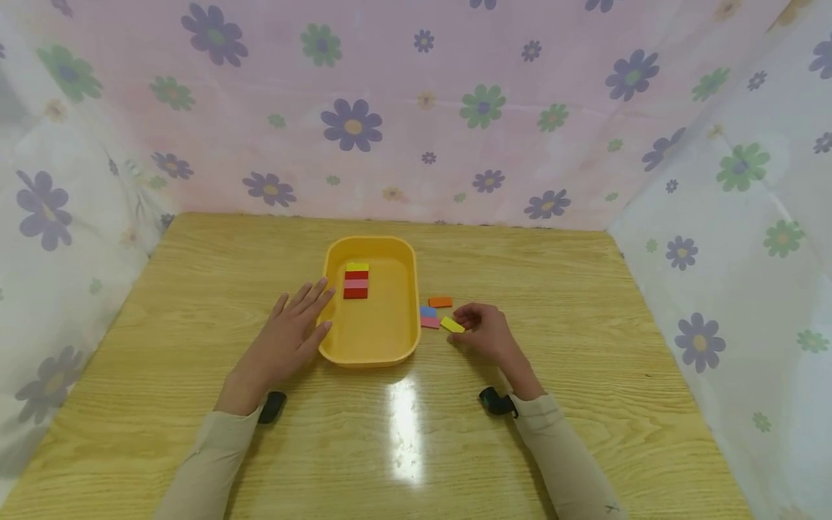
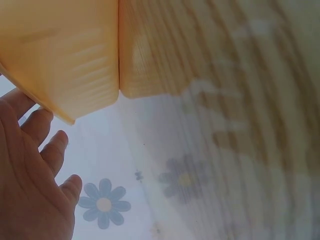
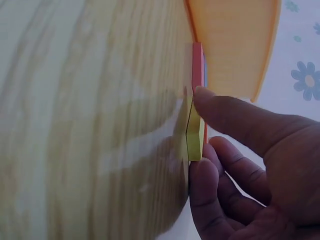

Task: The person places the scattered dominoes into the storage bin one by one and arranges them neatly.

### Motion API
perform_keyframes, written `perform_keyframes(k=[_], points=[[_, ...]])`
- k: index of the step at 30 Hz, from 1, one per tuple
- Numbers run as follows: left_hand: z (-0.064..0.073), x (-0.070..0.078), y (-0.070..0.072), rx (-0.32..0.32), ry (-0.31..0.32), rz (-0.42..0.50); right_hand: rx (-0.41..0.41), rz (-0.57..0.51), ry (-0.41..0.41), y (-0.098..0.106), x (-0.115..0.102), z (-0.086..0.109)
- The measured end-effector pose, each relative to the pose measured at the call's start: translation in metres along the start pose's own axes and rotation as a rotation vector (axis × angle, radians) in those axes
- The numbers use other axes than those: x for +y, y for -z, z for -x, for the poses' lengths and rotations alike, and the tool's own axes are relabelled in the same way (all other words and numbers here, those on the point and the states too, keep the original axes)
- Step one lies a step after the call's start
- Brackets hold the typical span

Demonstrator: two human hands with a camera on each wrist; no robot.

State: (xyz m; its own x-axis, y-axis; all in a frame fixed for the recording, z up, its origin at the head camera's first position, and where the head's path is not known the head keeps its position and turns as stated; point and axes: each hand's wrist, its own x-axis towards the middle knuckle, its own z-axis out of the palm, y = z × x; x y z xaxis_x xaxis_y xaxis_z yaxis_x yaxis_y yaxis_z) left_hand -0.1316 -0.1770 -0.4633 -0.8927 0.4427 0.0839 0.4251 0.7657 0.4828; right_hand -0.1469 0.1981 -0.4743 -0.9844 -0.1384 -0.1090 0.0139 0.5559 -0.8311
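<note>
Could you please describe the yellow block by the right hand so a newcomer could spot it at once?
Find the large yellow tray on the wooden table, then the right hand just right of it. That hand pinches the yellow block. Its neighbours are a pink block, a blue block and an orange block; only it is yellow.
</note>
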Motion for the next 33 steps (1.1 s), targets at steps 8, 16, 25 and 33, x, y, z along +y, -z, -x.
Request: perform_keyframes(k=[8,16,25,33], points=[[0.0,-0.001,0.0,-0.001,0.005,-0.001,-0.016,0.118,-0.025,-0.001,-0.004,-0.004],[0.0,0.0,0.0,0.006,0.001,0.001,-0.079,0.197,-0.007,0.003,-0.006,-0.009],[-0.001,0.0,0.0,0.01,-0.004,0.0,-0.097,0.199,0.004,0.005,-0.008,-0.009],[0.0,0.0,-0.001,0.005,0.001,0.005,-0.108,0.189,0.004,0.007,-0.016,-0.006]])
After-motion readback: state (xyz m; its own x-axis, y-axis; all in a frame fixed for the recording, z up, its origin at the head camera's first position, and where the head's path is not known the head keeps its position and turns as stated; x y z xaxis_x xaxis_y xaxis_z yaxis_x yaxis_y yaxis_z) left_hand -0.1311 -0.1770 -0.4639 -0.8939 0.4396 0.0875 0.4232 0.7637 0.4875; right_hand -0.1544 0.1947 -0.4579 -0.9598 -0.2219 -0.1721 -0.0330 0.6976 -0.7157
